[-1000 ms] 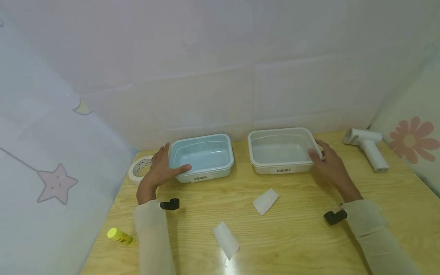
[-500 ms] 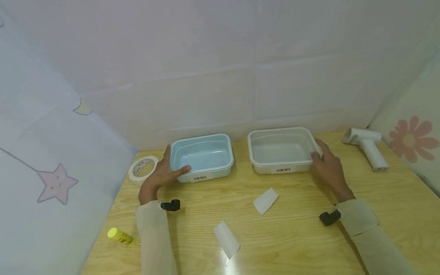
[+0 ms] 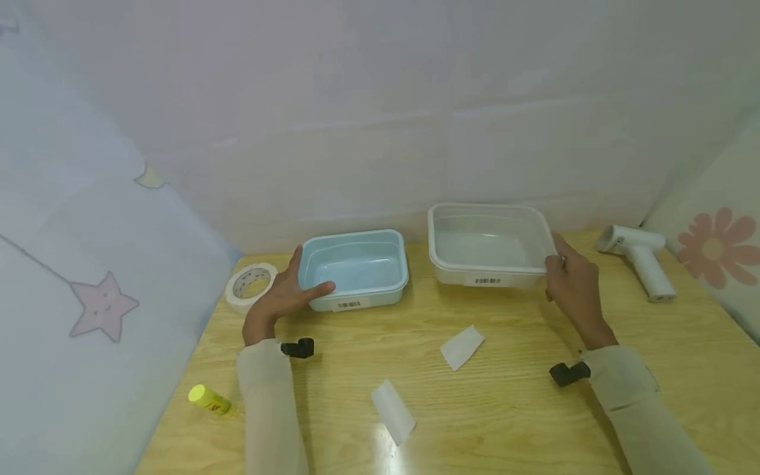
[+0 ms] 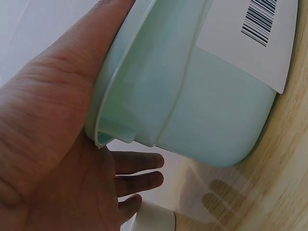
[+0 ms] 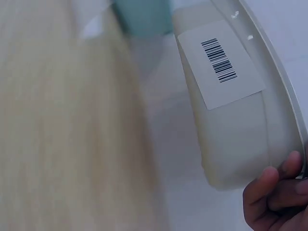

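Observation:
A light-blue plastic food container [image 3: 356, 264] with a barcode label stands on the wooden table. My left hand [image 3: 284, 293] rests against its left corner, thumb over the front rim; in the left wrist view, straight fingers [image 4: 139, 184] reach below the rim [image 4: 118, 72]. To the right, a white plastic food container [image 3: 489, 241], also labelled with a barcode, is raised off the table. My right hand [image 3: 574, 290] grips its right end, and the right wrist view shows fingers curled at the rim [image 5: 276, 192]. Both containers look hollow inside.
Beside the left hand lies a roll of white tape [image 3: 237, 302]. A yellow glue stick [image 3: 210, 400] is nearer the front left. Two white paper pieces, one nearer [image 3: 394, 412] and one farther paper [image 3: 462, 348], lie mid-table. A white gun-shaped device [image 3: 644, 257] lies at right, before the wall.
My right hand has taken a firmer hold of the white container and lifted it slightly. The left hand has settled closer against the blue container, which stays on the table.

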A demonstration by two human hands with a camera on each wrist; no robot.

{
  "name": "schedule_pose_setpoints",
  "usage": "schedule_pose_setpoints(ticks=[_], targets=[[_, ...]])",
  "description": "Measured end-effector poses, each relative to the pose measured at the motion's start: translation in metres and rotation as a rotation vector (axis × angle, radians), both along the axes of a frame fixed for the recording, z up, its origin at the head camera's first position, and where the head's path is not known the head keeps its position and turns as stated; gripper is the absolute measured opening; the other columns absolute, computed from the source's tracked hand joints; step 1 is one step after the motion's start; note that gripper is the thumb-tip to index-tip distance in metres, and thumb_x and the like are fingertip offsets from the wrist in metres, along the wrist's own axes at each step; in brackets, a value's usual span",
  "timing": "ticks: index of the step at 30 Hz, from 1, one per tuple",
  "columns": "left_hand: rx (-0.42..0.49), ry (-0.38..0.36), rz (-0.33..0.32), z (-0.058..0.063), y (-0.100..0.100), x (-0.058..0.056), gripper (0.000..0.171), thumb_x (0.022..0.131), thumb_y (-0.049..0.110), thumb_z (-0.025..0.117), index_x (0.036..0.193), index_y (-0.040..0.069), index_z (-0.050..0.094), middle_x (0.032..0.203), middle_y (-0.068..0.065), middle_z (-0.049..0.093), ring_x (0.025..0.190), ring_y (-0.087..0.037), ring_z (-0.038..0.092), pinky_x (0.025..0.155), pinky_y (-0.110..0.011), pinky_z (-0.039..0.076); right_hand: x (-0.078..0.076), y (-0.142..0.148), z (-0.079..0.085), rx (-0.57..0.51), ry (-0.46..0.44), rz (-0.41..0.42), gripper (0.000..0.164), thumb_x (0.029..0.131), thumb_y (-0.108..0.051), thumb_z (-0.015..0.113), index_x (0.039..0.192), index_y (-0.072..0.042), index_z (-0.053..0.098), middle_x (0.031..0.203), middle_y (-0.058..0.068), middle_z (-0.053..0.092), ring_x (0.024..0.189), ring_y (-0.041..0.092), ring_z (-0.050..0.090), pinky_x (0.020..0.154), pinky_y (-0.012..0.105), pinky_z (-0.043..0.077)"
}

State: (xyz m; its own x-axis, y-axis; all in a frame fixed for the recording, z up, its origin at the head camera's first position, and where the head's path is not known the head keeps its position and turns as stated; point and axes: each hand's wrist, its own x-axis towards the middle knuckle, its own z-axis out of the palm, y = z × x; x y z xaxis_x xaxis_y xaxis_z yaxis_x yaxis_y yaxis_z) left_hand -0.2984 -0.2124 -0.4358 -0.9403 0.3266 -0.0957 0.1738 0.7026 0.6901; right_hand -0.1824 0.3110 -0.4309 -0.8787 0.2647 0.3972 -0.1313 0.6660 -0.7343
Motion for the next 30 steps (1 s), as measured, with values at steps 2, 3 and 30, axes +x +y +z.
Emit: schedule_pose_setpoints(ticks=[2, 3, 30], targets=[[-0.005, 0.017, 0.002, 0.0, 0.002, -0.001, 0.122, 0.083, 0.065, 0.071, 0.157, 0.032, -0.02, 0.159, -0.024, 0.025, 0.142, -0.045, 0.03, 0.109, -0.065, 0.031, -0.001, -0.013, 0.015, -0.045, 0.051, 0.002, 0.052, 0.103, -0.017, 0.032, 0.152, -0.029, 0.044, 0.057, 0.015, 0.064, 0.029, 0.019, 0.049, 0.027, 0.031, 0.036], [-0.004, 0.019, 0.006, 0.0, 0.003, -0.002, 0.122, 0.083, 0.065, 0.071, 0.158, 0.032, -0.02, 0.16, -0.023, 0.025, 0.142, -0.044, 0.03, 0.109, -0.065, 0.031, -0.003, -0.022, 0.024, -0.069, 0.072, 0.006, 0.052, 0.103, -0.017, 0.033, 0.152, -0.029, 0.045, 0.06, 0.016, 0.066, 0.03, 0.019, 0.05, 0.028, 0.031, 0.038], [0.175, 0.01, -0.024, -0.011, 0.02, 0.002, 0.106, 0.081, 0.053, 0.08, 0.161, 0.028, 0.015, 0.159, -0.012, 0.032, 0.146, -0.038, 0.027, 0.11, -0.066, 0.027, -0.067, -0.2, 0.046, -0.141, 0.128, 0.152, 0.058, 0.093, -0.012, 0.039, 0.15, -0.003, 0.044, 0.066, 0.018, 0.064, 0.035, 0.008, 0.029, 0.03, 0.027, 0.029]])
